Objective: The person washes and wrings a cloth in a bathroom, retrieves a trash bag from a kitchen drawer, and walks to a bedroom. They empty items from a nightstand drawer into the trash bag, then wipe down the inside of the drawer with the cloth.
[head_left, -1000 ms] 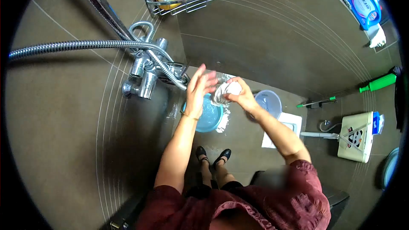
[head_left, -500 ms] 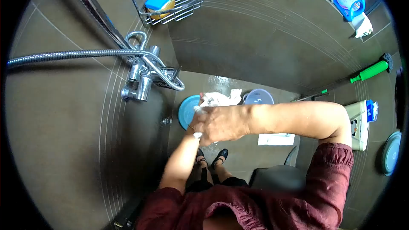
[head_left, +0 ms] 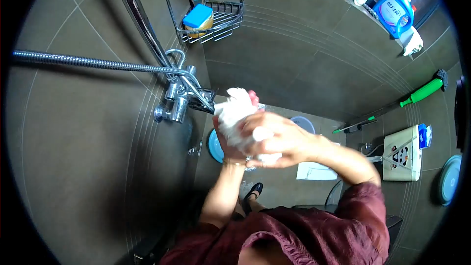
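Observation:
A bunched white cloth (head_left: 234, 115) is held between my two hands, high above the floor and just right of the shower tap (head_left: 177, 103). My left hand (head_left: 230, 149) supports it from below and behind, mostly covered by the cloth, with reddish fingertips showing past its far edge. Over the front lies my right hand (head_left: 284, 136), its fingers curled round the cloth and white folds poking out between them. Beneath the hands, a blue basin (head_left: 214, 147) is partly hidden on the floor.
A metal hose (head_left: 98, 63) crosses the left wall. The wire rack (head_left: 230, 17) holds a blue-topped sponge (head_left: 198, 17). A purple bucket (head_left: 303, 123) and white sheet (head_left: 316, 171) are on the floor. Bottles, including a blue detergent jug (head_left: 394, 12), line the ledge.
My hands have risen with the cloth, which now bulges up between them. My right forearm has dropped from level to slanted, and the view has shifted slightly.

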